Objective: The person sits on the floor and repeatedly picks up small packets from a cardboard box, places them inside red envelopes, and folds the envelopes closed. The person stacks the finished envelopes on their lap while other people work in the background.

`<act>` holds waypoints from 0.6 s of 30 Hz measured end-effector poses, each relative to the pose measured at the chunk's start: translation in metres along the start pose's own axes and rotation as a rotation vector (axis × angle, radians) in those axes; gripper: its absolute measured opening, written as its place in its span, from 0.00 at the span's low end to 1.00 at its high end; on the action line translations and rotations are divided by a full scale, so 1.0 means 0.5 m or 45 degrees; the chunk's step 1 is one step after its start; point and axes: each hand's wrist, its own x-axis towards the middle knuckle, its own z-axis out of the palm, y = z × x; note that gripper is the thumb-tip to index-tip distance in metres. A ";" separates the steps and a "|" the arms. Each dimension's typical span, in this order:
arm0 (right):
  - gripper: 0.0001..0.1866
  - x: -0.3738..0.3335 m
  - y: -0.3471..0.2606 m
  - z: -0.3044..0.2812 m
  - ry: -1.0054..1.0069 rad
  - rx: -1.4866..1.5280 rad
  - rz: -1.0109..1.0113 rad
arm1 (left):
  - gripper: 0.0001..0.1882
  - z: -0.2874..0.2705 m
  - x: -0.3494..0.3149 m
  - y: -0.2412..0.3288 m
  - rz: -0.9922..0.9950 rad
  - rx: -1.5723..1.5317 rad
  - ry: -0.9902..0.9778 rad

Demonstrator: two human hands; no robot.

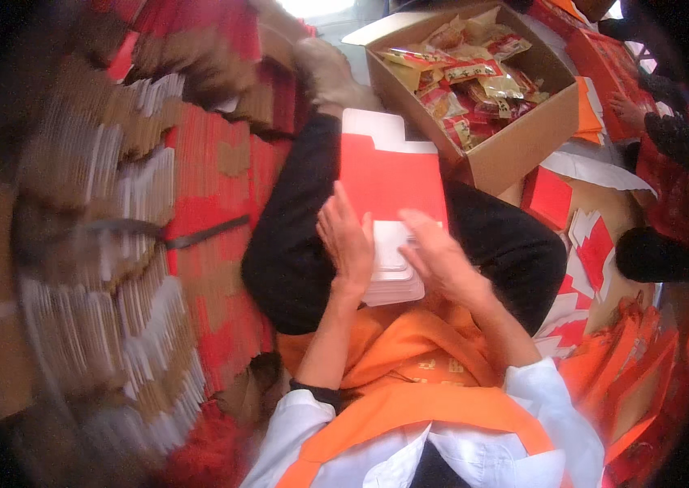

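A stack of flat box blanks (393,180), red in the middle with white flaps at the far and near ends, lies in my lap between my crossed legs. My left hand (347,240) rests along the stack's left side, its fingers stretched out and pointing away from me. Over the right side, next to the near white flaps (393,281), is my right hand (440,256). Motion smears its fingers, so I cannot make out whether it grips a blank. The thumb lies near the edge of the white flap.
Tall piles of flat cardboard blanks (214,195), some bound by a dark strap (206,233), stand on my left. Ahead to the right is an open carton (523,146) of wrapped food packets (474,73). Orange-red folded boxes (617,366) lie right; another person's hand (627,110) shows beyond.
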 end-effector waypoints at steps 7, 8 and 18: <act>0.13 -0.030 0.001 0.021 0.023 0.274 -0.002 | 0.18 -0.066 0.018 -0.021 -0.684 -1.408 -0.285; 0.12 -0.037 -0.024 -0.004 -0.022 0.436 0.203 | 0.19 -0.080 0.013 -0.015 -0.753 -1.505 -0.240; 0.19 -0.085 -0.081 -0.027 0.431 2.557 0.794 | 0.16 -0.120 -0.137 0.062 -0.355 -1.301 -0.199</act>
